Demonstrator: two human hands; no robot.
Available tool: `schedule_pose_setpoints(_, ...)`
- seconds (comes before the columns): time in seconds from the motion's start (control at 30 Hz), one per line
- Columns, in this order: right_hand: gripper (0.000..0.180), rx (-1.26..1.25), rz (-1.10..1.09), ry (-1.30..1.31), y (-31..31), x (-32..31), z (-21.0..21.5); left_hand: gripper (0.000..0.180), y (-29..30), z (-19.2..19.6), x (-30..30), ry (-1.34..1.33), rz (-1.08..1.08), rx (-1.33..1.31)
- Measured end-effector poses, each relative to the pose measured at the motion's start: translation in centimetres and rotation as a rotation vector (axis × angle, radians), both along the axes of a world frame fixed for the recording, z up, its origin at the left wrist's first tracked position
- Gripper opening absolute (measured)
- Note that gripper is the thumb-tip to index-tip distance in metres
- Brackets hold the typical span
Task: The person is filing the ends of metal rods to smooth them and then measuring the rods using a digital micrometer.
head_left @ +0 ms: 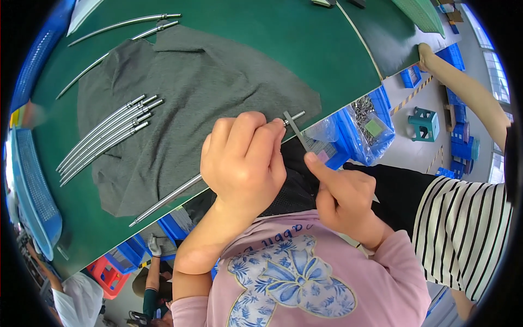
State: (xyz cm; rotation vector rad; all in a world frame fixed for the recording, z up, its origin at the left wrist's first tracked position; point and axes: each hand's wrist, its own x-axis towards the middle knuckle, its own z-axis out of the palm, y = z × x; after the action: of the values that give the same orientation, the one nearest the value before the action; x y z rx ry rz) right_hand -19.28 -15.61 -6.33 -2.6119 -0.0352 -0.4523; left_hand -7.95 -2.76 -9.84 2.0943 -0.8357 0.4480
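My left hand (242,155) is closed around a shiny metal rod (169,200). The rod's long tapering part reaches down to the left over the table, and its short stepped end sticks out past my fingers. My right hand (346,204) grips a flat, narrow grey file (297,133), index finger stretched along it. The file crosses the rod's end and appears to touch it. Beneath my left hand a dark grey cloth (218,82) lies spread. On its left part rest several similar metal rods (103,136) side by side, their stepped ends toward the upper right.
Two more rods (125,23) lie at the green table's (283,32) far left. Blue baskets (35,185) line the left edge. Below the near edge sit blue bins (376,128) with small metal parts. A person in a striped shirt (463,229) stands close at right.
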Motion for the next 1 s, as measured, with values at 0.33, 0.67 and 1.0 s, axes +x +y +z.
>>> schedule_pose_setpoints(0.33,0.054,0.032,-0.005,-0.017,0.0,1.1,-0.8,0.016,-0.1,0.1,0.0,0.014,-0.001,0.016)
schedule_pose_setpoints(0.67,0.056,0.043,-0.086,-0.26,1.4,1.4,-5.0,0.017,0.1,0.4,0.2,-0.001,-0.026,0.049)
schedule_pose_setpoints(1.0,0.052,0.08,-0.076,-0.302,1.0,0.9,-6.3,0.018,0.1,0.3,0.3,-0.015,-0.044,0.055)
